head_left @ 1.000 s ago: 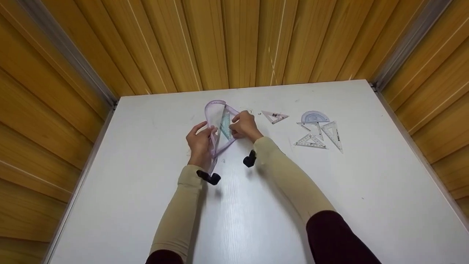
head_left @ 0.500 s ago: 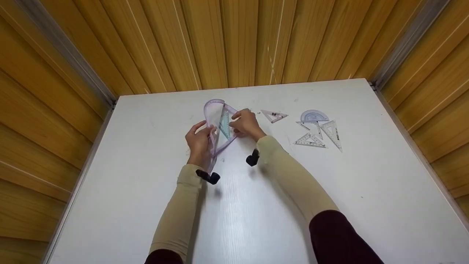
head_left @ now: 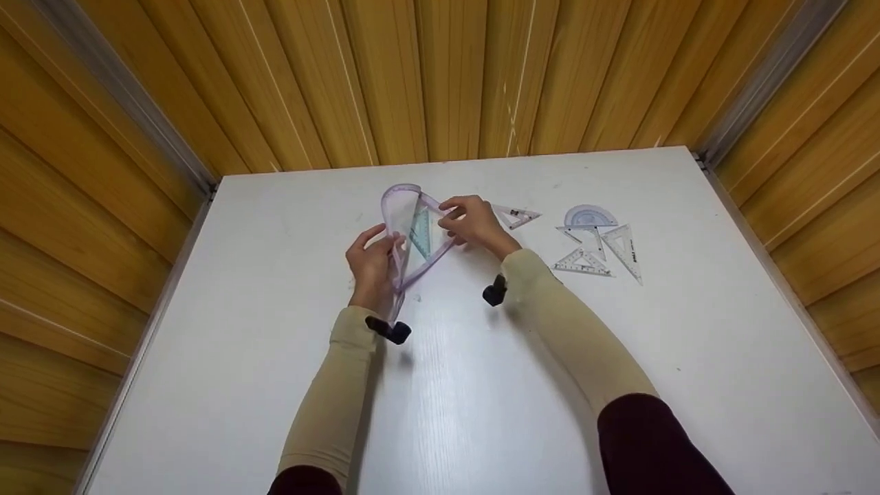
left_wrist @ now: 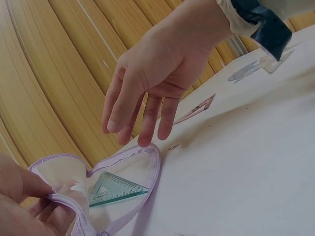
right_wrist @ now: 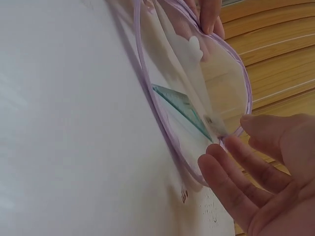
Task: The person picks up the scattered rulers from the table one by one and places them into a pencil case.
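A clear pouch (head_left: pixel 401 204) with lilac trim stands with its mouth spread over the table. Inside lies a teal set square (head_left: pixel 421 234), also plain in the left wrist view. My left hand (head_left: pixel 370 266) pinches the pouch's left edge between thumb and fingers. Just off the opposite rim is my right hand (head_left: pixel 478 223), its fingers relaxed and holding nothing; in the left wrist view it hovers above the trim. A pinkish set square (head_left: pixel 524 217) lies beyond the right hand, partly hidden by it.
Right of the hands lie a bluish protractor (head_left: pixel 590 216), a long clear set square (head_left: pixel 623 251) and a smaller clear set square (head_left: pixel 583 265). Between them is a thin clear drawing piece (head_left: pixel 599 242). Wood-look panels (head_left: pixel 447 82) wall the white table's (head_left: pixel 440 412) back and sides.
My right hand has drawn away from the teal set square, rightward and slightly up, its fingers loosening. The teal set square stays in the pouch. My left hand keeps its hold, almost unmoved.
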### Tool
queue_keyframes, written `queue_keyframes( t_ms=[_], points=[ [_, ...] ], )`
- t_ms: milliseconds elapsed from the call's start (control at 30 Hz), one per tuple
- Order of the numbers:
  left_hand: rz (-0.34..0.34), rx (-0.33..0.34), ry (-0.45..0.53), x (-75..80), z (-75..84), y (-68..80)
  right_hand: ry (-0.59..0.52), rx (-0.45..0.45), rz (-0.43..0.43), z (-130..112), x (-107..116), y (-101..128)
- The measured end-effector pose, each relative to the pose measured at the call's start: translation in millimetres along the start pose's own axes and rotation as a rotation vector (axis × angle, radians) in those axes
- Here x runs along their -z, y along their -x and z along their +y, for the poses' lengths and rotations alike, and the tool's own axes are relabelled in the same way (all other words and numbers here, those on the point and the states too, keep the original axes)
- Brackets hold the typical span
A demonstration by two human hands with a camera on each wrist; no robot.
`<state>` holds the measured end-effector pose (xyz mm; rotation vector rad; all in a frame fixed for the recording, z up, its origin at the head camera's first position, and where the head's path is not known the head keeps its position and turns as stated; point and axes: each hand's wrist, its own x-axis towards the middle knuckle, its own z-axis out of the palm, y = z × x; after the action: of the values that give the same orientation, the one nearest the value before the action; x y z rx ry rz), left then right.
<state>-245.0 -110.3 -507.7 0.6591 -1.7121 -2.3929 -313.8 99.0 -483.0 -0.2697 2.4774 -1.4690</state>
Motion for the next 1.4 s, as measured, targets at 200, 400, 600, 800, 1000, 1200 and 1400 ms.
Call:
queue_keyframes(
  t_ms=[200, 400, 600, 800, 1000, 1200, 1400],
  points=[
    [-0.01, -0.007, 0.006, 1.0, 1.2, 1.2, 0.054, 0.08, 0.044, 9, 16, 4],
    [-0.018, -0.019, 0.016, 3.5, -0.3, 0.5, 0.145, 0.143, 0.111, 20, 32, 7],
    [-0.004, -0.018, 0.005, 4.5, -0.4, 0.3, 0.207, 0.146, 0.158, 32, 48, 10],
    [-0.005, -0.016, -0.005, 4.2, 0.5, -0.5, 0.208, 0.141, 0.201, 44, 63, 14],
    [-0.012, -0.018, -0.005, 5.7, 1.4, 1.9, 0.166, 0.111, 0.196, 53, 75, 16],
    [-0.006, 0.003, 0.015, 4.8, 2.1, 1.4, 0.17, 0.085, 0.187, 61, 84, 19],
    [-0.016, -0.011, 0.028, 3.9, 2.0, 0.6, 0.201, 0.045, 0.176, 69, 89, 20]
  ],
)
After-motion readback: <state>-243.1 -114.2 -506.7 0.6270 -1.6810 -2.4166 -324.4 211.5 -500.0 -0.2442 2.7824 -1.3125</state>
